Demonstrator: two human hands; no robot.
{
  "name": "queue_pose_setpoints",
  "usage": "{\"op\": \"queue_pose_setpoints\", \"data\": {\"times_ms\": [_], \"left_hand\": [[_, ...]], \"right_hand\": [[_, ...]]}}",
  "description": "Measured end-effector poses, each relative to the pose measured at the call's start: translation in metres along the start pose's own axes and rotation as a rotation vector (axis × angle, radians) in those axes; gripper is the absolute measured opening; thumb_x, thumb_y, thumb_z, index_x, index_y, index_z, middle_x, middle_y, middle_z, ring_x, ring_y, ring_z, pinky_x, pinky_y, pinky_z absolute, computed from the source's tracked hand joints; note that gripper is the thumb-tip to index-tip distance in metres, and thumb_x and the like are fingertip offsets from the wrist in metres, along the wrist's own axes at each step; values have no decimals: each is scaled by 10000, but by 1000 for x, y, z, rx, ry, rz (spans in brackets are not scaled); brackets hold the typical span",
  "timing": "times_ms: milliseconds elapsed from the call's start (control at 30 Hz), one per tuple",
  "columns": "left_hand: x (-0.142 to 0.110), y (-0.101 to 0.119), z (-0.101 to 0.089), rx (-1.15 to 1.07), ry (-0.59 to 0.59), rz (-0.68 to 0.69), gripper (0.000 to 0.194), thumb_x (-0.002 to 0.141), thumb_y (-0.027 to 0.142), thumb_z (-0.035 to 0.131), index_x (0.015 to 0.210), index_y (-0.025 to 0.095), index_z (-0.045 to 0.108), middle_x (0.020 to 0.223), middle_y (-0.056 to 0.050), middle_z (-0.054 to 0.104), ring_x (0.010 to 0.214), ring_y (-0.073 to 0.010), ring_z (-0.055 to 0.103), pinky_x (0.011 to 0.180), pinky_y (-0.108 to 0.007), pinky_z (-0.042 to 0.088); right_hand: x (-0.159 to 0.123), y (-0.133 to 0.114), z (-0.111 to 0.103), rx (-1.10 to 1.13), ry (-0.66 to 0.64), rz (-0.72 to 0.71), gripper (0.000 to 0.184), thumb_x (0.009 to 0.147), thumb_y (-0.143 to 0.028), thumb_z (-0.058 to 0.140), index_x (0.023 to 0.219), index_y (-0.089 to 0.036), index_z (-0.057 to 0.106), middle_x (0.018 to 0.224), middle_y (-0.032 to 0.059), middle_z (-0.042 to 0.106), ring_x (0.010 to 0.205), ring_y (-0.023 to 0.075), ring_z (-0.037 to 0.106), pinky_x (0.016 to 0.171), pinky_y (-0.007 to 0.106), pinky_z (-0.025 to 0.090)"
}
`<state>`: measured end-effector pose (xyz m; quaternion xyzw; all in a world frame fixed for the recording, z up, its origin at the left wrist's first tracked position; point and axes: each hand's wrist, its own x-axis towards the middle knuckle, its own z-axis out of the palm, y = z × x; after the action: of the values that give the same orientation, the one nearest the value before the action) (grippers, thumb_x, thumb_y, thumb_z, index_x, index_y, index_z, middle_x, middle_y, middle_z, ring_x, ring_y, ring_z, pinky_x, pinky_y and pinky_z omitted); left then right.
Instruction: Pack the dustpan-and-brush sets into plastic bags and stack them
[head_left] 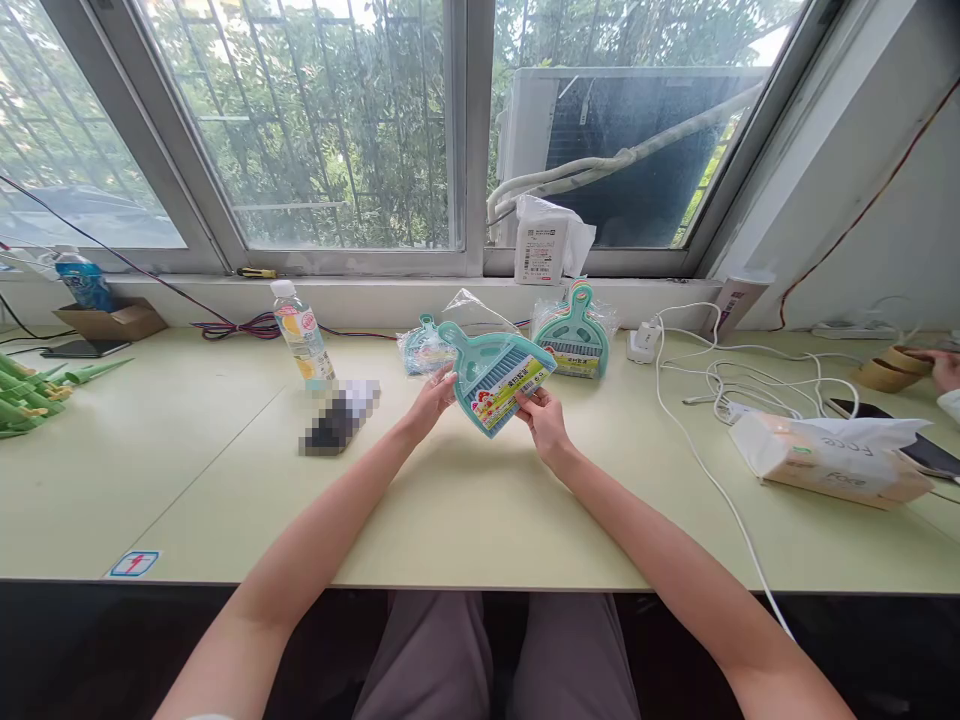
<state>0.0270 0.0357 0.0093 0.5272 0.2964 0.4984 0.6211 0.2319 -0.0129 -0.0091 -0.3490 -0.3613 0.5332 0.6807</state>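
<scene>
Between my two hands, tilted above the table, is a teal mini dustpan and brush set with a yellow printed label. Clear plastic film rises from its top edge. My left hand grips it at the left side, near the handle. The fingers of my right hand pinch its lower right edge by the label. Just behind stand more teal dustpan sets in clear wrap at the right, their handles pointing up. A smaller wrapped teal set lies at the left, partly covered by the held one.
On the left are a drink bottle, a blurred dark object and green stalks. White cables, a charger and a tissue pack lie right. Another person's hand touches cardboard rolls at the far right.
</scene>
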Motion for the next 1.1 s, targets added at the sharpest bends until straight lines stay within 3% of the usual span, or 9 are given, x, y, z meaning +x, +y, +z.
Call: {"op": "queue_pose_setpoints", "data": {"times_ms": [133, 267, 433, 600, 800, 967, 1100], "left_hand": [[-6, -3, 7, -18, -104, -41, 629, 756, 490, 690, 1304, 238, 513, 1143, -66, 670, 1025, -241, 636, 956, -420, 453], [-8, -7, 13, 0, -171, -68, 557, 765, 472, 685, 1257, 241, 565, 1219, -75, 648, 1134, -266, 589, 970, -427, 446], [-7, -11, 16, -15, -106, -36, 454, 795, 516, 632, 1147, 230, 644, 1211, -53, 663, 1199, -253, 553, 1045, -416, 385], [-8, -12, 14, 14, -87, -72, 488, 792, 581, 604, 1071, 185, 664, 1093, -77, 706, 1085, -269, 618, 968, -439, 453], [-11, -6, 22, -9, -44, -34, 543, 846, 592, 518, 1210, 196, 597, 1176, -71, 678, 1130, -277, 593, 969, -442, 458], [-11, -10, 29, -135, 89, 9, 452, 827, 507, 587, 1172, 214, 581, 1124, -36, 688, 1111, -270, 599, 974, -432, 463], [-15, -12, 36, -127, 58, -37, 470, 784, 528, 642, 1125, 208, 591, 1087, -45, 690, 1105, -286, 602, 962, -435, 472]], "right_hand": [[0, 0, 0, 3, 85, -23, 351, 611, -313, 825, 890, -185, 655, 964, 56, 715, 986, 233, 664, 913, 423, 571], [3, 2, -3, 22, 116, -55, 328, 627, -296, 804, 892, -186, 646, 982, 50, 705, 1021, 214, 652, 973, 393, 538], [5, 2, -3, -11, 104, -19, 313, 606, -272, 796, 854, -202, 618, 937, 36, 702, 963, 216, 662, 953, 431, 544], [5, -6, -4, -46, 0, -43, 382, 624, -290, 788, 943, -237, 584, 941, 8, 696, 966, 202, 658, 923, 420, 552], [9, -4, -8, -75, -89, -13, 464, 613, -296, 804, 1007, -250, 563, 942, -2, 698, 924, 199, 665, 857, 414, 572], [-1, 3, 2, -46, -61, 6, 431, 605, -296, 805, 966, -238, 576, 909, 5, 697, 900, 203, 666, 847, 418, 580], [-9, 2, 9, -12, 3, -25, 409, 616, -278, 782, 968, -238, 577, 905, 6, 690, 916, 196, 658, 863, 408, 575]]}}
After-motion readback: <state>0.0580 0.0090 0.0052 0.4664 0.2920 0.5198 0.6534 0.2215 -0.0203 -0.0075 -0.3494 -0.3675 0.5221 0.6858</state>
